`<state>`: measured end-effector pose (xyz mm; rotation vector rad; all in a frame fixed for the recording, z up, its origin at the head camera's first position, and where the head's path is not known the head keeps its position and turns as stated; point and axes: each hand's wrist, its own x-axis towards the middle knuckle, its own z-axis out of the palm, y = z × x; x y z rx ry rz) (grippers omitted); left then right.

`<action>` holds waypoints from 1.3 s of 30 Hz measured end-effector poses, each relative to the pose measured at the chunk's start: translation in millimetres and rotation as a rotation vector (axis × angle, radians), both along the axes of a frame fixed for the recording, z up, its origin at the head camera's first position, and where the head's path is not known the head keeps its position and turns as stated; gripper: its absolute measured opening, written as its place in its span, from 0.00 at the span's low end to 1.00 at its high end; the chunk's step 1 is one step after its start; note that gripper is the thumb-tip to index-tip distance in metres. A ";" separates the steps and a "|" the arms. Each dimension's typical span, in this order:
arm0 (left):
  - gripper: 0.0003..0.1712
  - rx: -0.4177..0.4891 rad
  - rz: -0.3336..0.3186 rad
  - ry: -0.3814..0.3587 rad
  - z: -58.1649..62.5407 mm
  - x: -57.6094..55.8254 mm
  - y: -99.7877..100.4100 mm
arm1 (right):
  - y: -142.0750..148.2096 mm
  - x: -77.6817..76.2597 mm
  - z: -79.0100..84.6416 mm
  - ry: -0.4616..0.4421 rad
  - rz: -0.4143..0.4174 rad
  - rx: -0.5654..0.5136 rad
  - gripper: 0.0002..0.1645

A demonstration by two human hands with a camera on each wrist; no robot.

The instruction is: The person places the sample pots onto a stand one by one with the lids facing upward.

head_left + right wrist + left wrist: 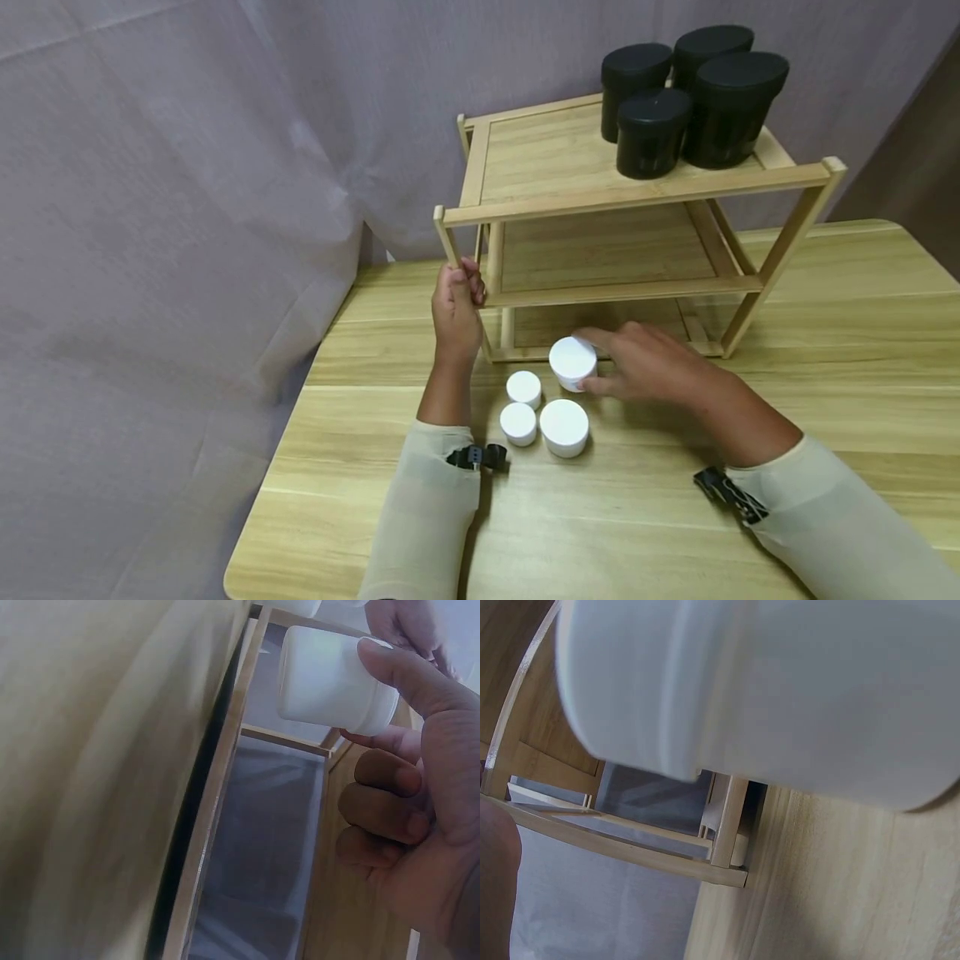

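Observation:
My left hand (459, 312) grips the front left post of a three-level wooden rack (630, 198). A white lidded jar (573, 361) stands by the rack's lowest level, and my right hand (656, 365) pinches it between thumb and index finger. The right wrist view shows the jar (322, 679) from the side, the other fingers curled below it. Three more white jars sit on the table in front: a larger one (564, 427) and two small ones (518, 423). A white jar (817, 690) fills the upper part of the left wrist view.
Several black lidded canisters (654, 133) stand on the right part of the rack's top shelf. The light wooden table (360, 467) carries the rack and jars. A grey curtain (172, 250) hangs behind and to the left.

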<state>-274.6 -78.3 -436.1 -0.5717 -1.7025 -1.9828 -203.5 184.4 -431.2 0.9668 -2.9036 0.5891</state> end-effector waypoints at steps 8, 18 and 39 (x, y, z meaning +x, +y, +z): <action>0.55 -0.011 -0.002 0.004 -0.1 0.2 0.0 | 2.2 5.6 12.6 -0.013 -0.024 0.005 0.41; 0.54 -0.015 -0.006 0.017 -0.1 0.9 0.4 | 8.1 13.8 28.0 0.014 -0.031 0.000 0.39; 0.55 0.006 -0.010 0.019 0.9 0.5 -0.4 | 12.8 21.7 43.4 0.037 -0.047 -0.013 0.41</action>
